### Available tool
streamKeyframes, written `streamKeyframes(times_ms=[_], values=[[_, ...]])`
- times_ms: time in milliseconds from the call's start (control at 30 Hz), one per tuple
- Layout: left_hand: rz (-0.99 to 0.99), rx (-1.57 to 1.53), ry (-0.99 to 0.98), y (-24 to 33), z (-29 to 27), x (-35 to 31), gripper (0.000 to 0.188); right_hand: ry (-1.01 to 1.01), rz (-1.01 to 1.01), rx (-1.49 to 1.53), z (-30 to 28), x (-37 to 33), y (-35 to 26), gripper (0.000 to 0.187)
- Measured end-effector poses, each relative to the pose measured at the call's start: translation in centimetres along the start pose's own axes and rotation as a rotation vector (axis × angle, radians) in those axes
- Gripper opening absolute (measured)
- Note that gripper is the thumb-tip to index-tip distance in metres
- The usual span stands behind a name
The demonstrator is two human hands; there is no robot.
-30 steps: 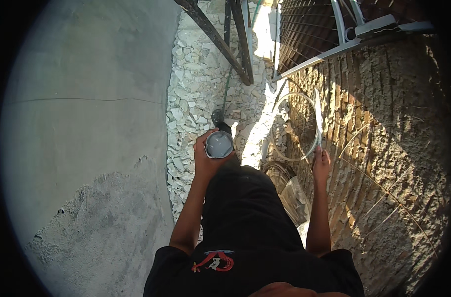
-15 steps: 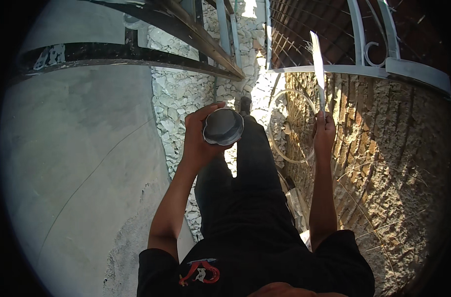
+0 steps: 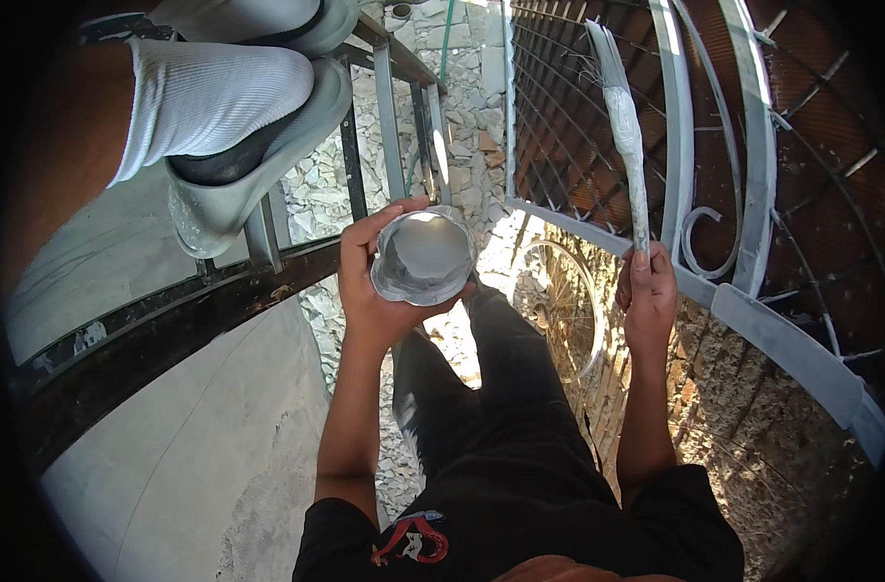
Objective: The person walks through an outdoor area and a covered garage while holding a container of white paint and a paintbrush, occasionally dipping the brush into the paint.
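Observation:
My left hand (image 3: pixel 363 301) is closed around a small cup-like container (image 3: pixel 389 274) with an uneven, paint-smeared rim. Pale grey liquid, apparently paint, shows inside it. Over to the right, my right hand (image 3: pixel 648 296) grips the lower end of the handle of a paintbrush (image 3: pixel 627 131). The brush stands nearly upright, bristles up, its handle and head coated whitish. Behind it from this view is a metal lattice gate (image 3: pixel 673 126) with a light grey frame; whether the bristles touch it I cannot tell.
At upper left, another person's foot in a white sock (image 3: pixel 219 102) and grey slip-on shoe (image 3: pixel 214 199) is above a dark metal frame (image 3: pixel 171 344). A smooth grey surface (image 3: pixel 190 427) lies at left, pale stones (image 3: pixel 470 116) cover the ground, and a clear hose loop (image 3: pixel 598 310) hangs right of my legs.
The view has shifted, bringing the other person's foot into sight. The brush now appears higher, against the gate. The paint in the container shows more brightly. Both hands keep their holds.

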State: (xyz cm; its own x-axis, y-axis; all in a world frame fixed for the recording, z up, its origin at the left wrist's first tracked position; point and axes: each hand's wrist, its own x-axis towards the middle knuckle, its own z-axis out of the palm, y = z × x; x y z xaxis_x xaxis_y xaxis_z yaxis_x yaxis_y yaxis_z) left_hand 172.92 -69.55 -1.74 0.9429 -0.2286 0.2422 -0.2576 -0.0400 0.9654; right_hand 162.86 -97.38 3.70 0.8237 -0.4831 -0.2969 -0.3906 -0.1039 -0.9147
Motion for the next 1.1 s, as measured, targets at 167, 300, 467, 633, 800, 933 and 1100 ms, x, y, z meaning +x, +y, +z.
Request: streamKeyframes(times_ms=[167, 300, 467, 633, 800, 933, 1100], values=[[0.032, 0.040, 0.037, -0.4, 0.5, 4.3, 0.098, -0.083, -0.021, 0.080, -1.7, 2.6, -2.6, 0.026], [-0.007, 0.021, 0.082, -0.9, 1.3, 5.2, 0.097, -0.066, -0.016, 0.062, -2.5, 4.3, -4.4, 0.026], [-0.058, 0.038, 0.055, -0.3, 3.2, 5.5, 0.095, 0.021, -0.116, 0.028, -2.8, 5.0, -4.0, 0.025], [-0.165, -0.003, 0.062, 0.0, 5.7, 7.8, 0.095, 0.208, -0.215, -0.318, -3.7, 6.1, -3.4, 0.024], [-0.046, -0.036, -0.039, -1.2, 7.8, 14.1, 0.092, 0.225, -0.134, -0.410, -4.2, 6.0, -4.1, 0.029], [0.052, 0.056, -0.010, -1.3, 9.4, 22.0, 0.087, 0.235, -0.215, -0.507, -4.4, 6.6, -3.4, 0.027], [0.008, -0.116, 0.101, -0.6, 11.1, 33.8, 0.087, 0.170, -0.171, -0.491, -4.5, 7.1, -3.3, 0.029]])
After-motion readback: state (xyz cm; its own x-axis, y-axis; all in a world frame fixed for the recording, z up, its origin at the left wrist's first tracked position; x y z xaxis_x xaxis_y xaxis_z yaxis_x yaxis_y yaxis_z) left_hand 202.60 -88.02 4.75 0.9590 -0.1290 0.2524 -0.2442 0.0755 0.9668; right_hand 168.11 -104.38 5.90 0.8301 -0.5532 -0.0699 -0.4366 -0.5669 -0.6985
